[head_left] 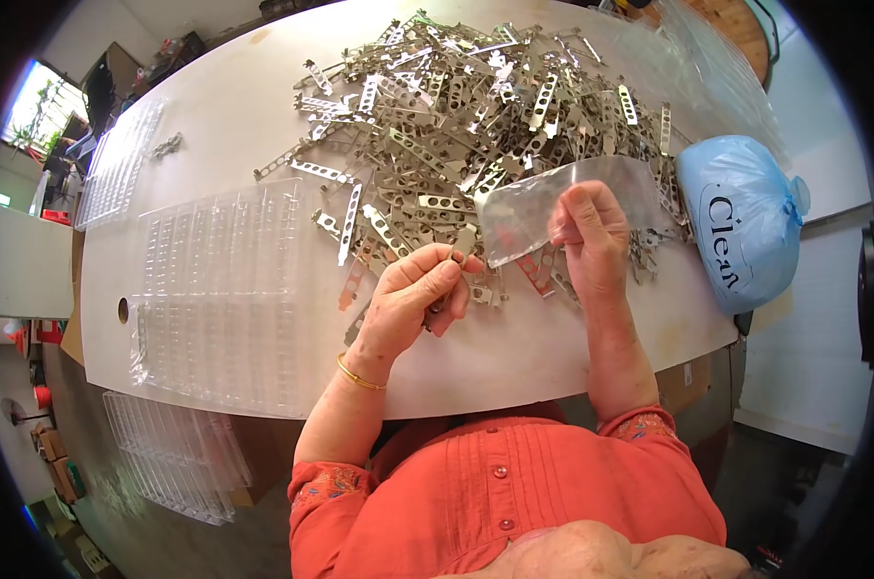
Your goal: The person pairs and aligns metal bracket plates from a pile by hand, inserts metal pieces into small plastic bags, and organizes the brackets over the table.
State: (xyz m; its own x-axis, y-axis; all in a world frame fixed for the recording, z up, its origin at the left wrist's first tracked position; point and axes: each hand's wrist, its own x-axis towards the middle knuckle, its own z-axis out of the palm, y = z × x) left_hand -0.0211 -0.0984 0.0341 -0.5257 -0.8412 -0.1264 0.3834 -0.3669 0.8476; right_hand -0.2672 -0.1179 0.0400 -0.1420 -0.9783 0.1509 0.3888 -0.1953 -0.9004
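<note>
Pinched between the thumb and fingers of my left hand [410, 289] is a metal bracket [466, 239], its tip poking up past the fingertips and the rest mostly hidden in the hand. My right hand [591, 236] grips a clear plastic bag [526, 210] near its right part, thumb on top. The bag spreads leftward from that hand, and its lower left corner comes close to my left fingertips. Just beyond both hands lies a large heap of perforated metal brackets [427, 150], several of which show through the bag.
Clear plastic trays [220, 261] lie on the white table [475, 372] to the left, another tray [123, 164] behind them. More trays [176, 454] sit below the table edge. A tied blue bag [741, 222] marked "Clean" stands right. Clear plastic film [697, 68] lies at the far right.
</note>
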